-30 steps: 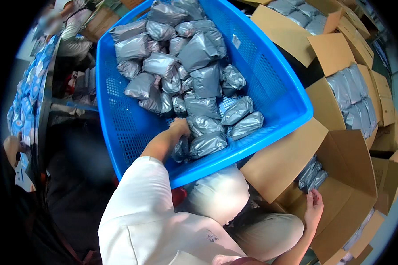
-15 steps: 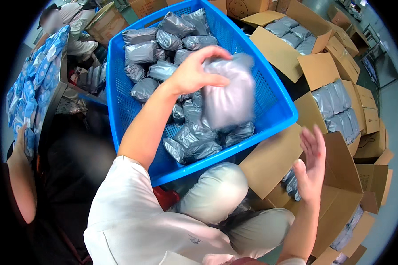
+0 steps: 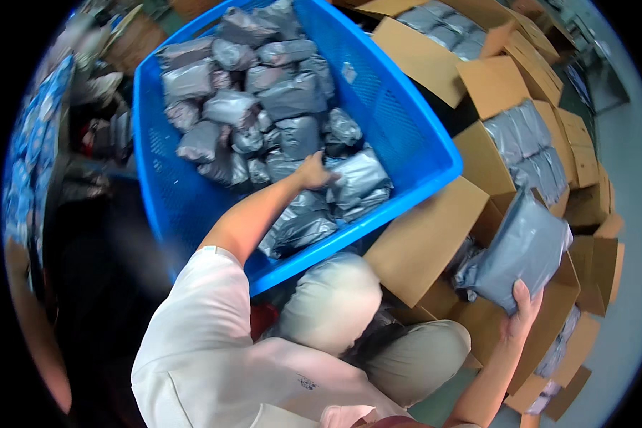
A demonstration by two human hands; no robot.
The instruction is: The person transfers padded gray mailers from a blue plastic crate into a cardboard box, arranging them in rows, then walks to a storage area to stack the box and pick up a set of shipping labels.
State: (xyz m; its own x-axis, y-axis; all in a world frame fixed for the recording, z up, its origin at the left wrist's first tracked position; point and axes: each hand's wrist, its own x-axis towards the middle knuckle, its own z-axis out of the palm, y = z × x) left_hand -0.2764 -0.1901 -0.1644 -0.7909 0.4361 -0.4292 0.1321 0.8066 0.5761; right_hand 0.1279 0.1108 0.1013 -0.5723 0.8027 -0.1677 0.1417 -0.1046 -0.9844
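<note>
My right hand grips the lower edge of a grey plastic mailer parcel, with the thumb on its near face. The parcel is tilted above an open cardboard box, where other grey parcels partly show. My left hand is down inside a blue plastic basket, touching the left edge of a shiny grey parcel. Its fingers are partly hidden and blurred, so I cannot tell whether they are closed on it. Several more grey parcels are heaped around it.
Open cartons with rows of grey parcels stand along the right, their flaps sticking out. At the far left, blue-and-white packages lie on a table beside another person's arm. My knee is close against the basket's near side.
The parcel my left hand held over the basket is out of it; my right hand, empty before, now holds one over the box. My left hand has lowered among the parcels. The view has shifted.
</note>
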